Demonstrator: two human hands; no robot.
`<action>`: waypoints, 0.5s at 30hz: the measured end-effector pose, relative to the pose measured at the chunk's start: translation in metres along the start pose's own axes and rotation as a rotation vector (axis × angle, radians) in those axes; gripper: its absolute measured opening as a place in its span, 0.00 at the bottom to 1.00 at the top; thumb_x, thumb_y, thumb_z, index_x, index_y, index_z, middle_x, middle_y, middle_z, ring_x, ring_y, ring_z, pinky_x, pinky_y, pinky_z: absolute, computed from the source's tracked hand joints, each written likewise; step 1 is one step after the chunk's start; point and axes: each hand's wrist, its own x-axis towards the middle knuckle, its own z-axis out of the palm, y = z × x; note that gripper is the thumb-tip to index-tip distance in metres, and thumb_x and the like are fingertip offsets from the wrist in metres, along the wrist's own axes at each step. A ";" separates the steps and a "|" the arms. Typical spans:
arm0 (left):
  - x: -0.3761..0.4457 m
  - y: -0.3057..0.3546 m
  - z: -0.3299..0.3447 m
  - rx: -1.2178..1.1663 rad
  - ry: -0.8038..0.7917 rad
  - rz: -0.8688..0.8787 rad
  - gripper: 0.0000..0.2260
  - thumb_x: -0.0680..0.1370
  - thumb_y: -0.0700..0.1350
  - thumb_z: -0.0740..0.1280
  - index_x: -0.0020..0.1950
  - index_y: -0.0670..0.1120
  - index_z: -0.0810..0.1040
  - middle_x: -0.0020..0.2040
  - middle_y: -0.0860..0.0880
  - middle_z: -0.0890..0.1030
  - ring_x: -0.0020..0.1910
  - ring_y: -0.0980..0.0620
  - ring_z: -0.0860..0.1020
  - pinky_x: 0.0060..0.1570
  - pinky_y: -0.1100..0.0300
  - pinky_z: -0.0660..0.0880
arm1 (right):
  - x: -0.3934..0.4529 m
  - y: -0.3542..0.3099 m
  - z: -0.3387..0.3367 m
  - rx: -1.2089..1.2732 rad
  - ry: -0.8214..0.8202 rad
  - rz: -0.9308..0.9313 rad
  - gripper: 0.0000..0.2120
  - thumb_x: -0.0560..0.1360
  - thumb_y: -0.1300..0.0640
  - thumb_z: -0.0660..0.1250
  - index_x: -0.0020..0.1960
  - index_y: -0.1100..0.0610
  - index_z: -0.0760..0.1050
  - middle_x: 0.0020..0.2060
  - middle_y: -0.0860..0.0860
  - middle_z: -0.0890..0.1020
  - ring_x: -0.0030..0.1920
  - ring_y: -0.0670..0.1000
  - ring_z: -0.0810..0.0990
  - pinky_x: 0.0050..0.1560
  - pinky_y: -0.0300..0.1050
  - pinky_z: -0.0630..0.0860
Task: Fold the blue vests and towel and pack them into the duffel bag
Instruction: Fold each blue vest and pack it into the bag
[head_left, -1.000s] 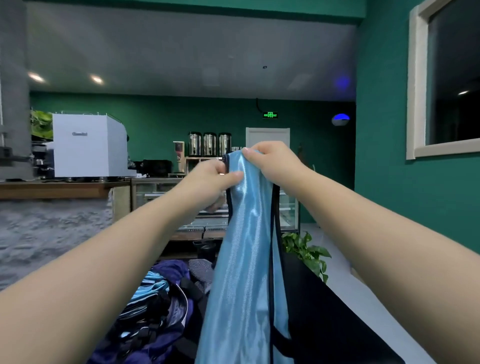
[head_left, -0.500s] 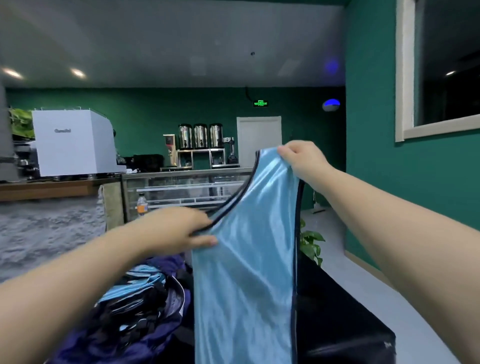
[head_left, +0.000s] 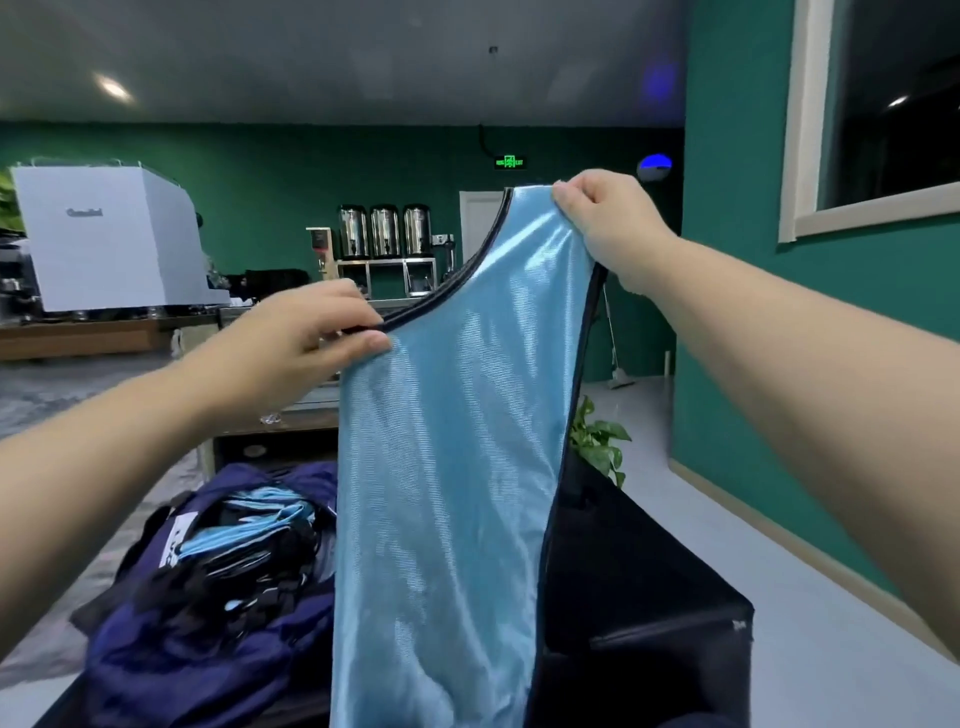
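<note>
A: Green-walled café room, counter with urns (head_left: 384, 231) at the back. We hold one blue vest (head_left: 452, 467) up in the air at chest height, above the black table (head_left: 649, 597).

B: Grips? Our left hand (head_left: 306, 338) pinches the dark-trimmed neckline edge; our right hand (head_left: 608, 218) clenches the shoulder strap, higher up.

A: For a clean fold, we judge we should level both hands, let the cloth hang flat, then bring the edges together.

B: Fabric notes: shiny, light blue, dark piping, slippery-looking, hanging half-doubled.

A: Duffel bag (head_left: 208, 649) sits open at lower left, folded blue vests (head_left: 249, 530) already inside.
</note>
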 end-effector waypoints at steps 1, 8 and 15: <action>0.000 0.001 0.000 -0.012 0.028 -0.021 0.06 0.74 0.59 0.59 0.40 0.61 0.73 0.42 0.60 0.74 0.44 0.59 0.74 0.40 0.70 0.67 | 0.001 0.000 -0.001 -0.009 0.007 -0.008 0.13 0.81 0.49 0.59 0.45 0.56 0.74 0.37 0.48 0.74 0.36 0.46 0.70 0.38 0.42 0.67; 0.002 -0.008 0.025 -0.223 0.176 -0.193 0.05 0.72 0.50 0.68 0.42 0.62 0.76 0.42 0.58 0.78 0.42 0.65 0.75 0.41 0.77 0.66 | 0.006 0.015 0.011 -0.029 -0.006 -0.015 0.12 0.81 0.50 0.59 0.45 0.56 0.74 0.37 0.46 0.74 0.36 0.43 0.70 0.37 0.38 0.67; -0.005 -0.056 0.108 -0.478 0.183 -0.480 0.11 0.73 0.42 0.72 0.43 0.60 0.79 0.34 0.62 0.79 0.31 0.61 0.71 0.36 0.71 0.70 | 0.009 0.083 0.074 -0.082 -0.126 0.078 0.13 0.81 0.50 0.58 0.47 0.58 0.75 0.40 0.48 0.75 0.37 0.46 0.70 0.38 0.41 0.67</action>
